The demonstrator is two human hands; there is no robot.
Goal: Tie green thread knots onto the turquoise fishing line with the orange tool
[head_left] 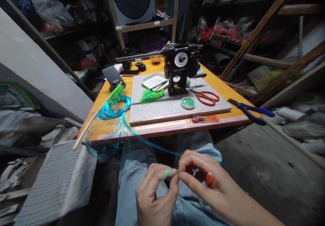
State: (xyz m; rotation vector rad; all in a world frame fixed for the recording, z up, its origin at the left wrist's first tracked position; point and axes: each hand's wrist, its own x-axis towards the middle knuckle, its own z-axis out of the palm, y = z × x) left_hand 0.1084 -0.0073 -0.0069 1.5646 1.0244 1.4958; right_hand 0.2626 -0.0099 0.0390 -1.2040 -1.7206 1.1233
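Above my lap, my left hand (157, 192) and my right hand (203, 178) meet at their fingertips, both pinched on something tiny between them, too small to name. A ring and a pale green wrap show on fingers of my left hand. An orange-handled tool (209, 178) lies within my right palm, held by the curled fingers. A thin teal strand bundle (149, 142) runs from the teal coil (124, 107) at the table's left towards my right hand.
On the wooden table (104, 124) are a grey board (142, 117), a black machine (179, 70), a dish of green beads (188, 103), red scissors (208, 98), blue pliers (250, 111), green bristly bundles (152, 96) and a stick brush (93, 119). A checked cloth (53, 182) lies at left.
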